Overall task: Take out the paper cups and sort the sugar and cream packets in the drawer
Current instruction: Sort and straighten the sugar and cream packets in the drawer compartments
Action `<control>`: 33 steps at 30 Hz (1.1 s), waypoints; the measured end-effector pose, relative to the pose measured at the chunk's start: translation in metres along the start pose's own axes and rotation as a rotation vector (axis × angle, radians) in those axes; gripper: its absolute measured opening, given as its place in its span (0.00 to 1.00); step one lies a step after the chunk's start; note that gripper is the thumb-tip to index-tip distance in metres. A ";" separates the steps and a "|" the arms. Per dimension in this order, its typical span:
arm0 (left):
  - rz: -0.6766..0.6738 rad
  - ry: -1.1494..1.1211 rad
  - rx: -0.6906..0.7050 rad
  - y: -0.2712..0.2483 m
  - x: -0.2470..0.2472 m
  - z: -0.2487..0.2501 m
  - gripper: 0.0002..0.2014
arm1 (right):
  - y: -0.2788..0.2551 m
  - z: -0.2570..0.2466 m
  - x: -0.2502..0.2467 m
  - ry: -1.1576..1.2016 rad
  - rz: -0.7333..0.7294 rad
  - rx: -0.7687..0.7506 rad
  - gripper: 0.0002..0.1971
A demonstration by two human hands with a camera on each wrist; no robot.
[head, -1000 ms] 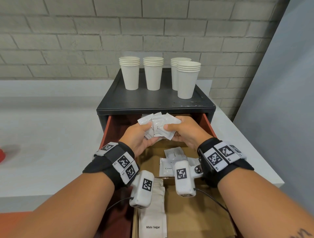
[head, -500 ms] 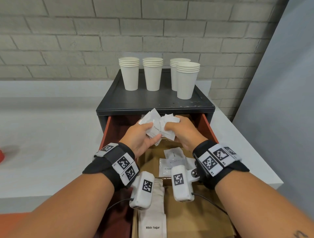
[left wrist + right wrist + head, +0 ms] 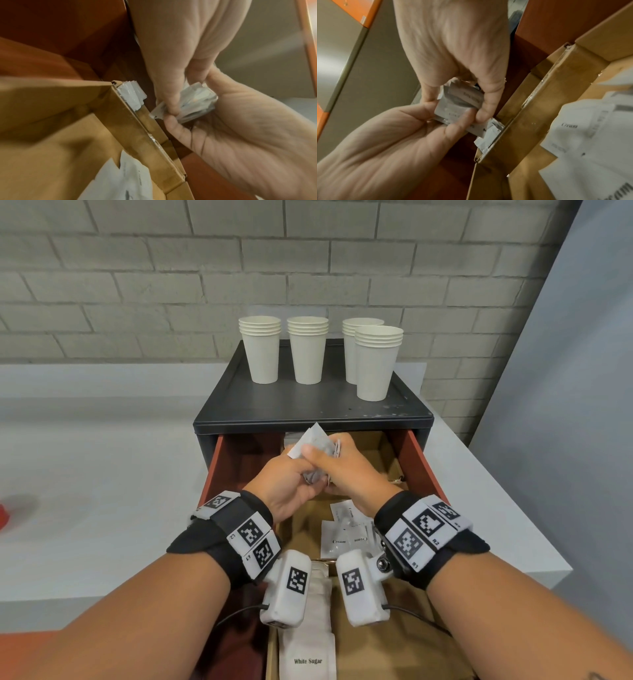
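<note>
Both hands hold one bunch of white packets over the back of the open red drawer. My left hand grips the bunch from the left and my right hand from the right. The right wrist view shows the packets pinched between thumbs and fingers. In the left wrist view the bunch is squeezed flat. Loose cream packets lie in a cardboard compartment. White sugar packets lie nearer me. Several stacks of paper cups stand on the black cabinet top.
The cabinet sits on a white counter against a brick wall. A grey panel rises at the right. More packets stick up behind the cardboard divider. A red object shows at the far left edge.
The fanned packets have been gathered into a tight bunch. Both hands have drawn closer together and moved a little toward the back of the drawer.
</note>
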State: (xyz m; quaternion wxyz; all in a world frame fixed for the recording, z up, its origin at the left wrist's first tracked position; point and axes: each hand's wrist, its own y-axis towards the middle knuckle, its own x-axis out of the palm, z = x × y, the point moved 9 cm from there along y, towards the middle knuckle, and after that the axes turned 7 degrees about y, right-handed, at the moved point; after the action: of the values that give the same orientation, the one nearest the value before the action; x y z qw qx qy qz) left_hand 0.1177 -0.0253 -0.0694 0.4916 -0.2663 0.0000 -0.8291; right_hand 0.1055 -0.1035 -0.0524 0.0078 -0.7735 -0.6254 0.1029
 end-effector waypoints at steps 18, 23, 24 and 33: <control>0.158 -0.038 0.013 0.000 -0.014 0.006 0.24 | 0.000 0.005 -0.020 0.164 0.038 0.079 0.16; 0.029 -0.059 -0.022 0.001 -0.004 0.003 0.21 | -0.002 0.006 -0.008 0.134 -0.031 0.053 0.14; 0.008 -0.062 -0.026 0.001 -0.002 0.002 0.20 | -0.003 0.005 -0.005 0.134 -0.053 0.055 0.13; 0.061 -0.017 -0.021 0.002 -0.010 0.005 0.15 | -0.004 0.003 -0.008 0.136 -0.044 0.090 0.16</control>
State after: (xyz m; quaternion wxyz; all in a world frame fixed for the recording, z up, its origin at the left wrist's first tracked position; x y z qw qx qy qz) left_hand 0.1250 -0.0173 -0.0700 0.5137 -0.2784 0.0126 -0.8115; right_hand 0.1001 -0.1106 -0.0533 0.0871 -0.7636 -0.6351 0.0778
